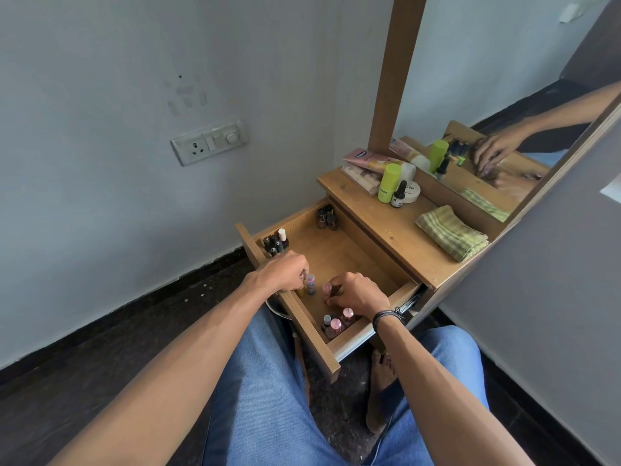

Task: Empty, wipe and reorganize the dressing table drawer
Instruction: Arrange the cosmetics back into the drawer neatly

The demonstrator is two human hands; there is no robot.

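The wooden drawer (353, 260) of the dressing table stands pulled out over my lap. Small nail polish bottles sit in its corners: dark-capped ones (276, 244) at the near left, dark ones (326, 217) at the far left, pink-capped ones (337, 322) near my right wrist. My left hand (285, 271) reaches over the drawer front and pinches a small bottle with a lilac cap (309, 283). My right hand (356, 294) is curled round a pink-capped bottle (327, 290) on the drawer floor. The middle of the drawer floor is bare wood.
On the table top (386, 223) stand a lime green bottle (389, 182), a dropper bottle (399, 194), a white jar, pink tubes (368, 161) and a folded green checked cloth (452, 232). A mirror (497, 153) leans behind. A wall socket panel (210, 141) is at left.
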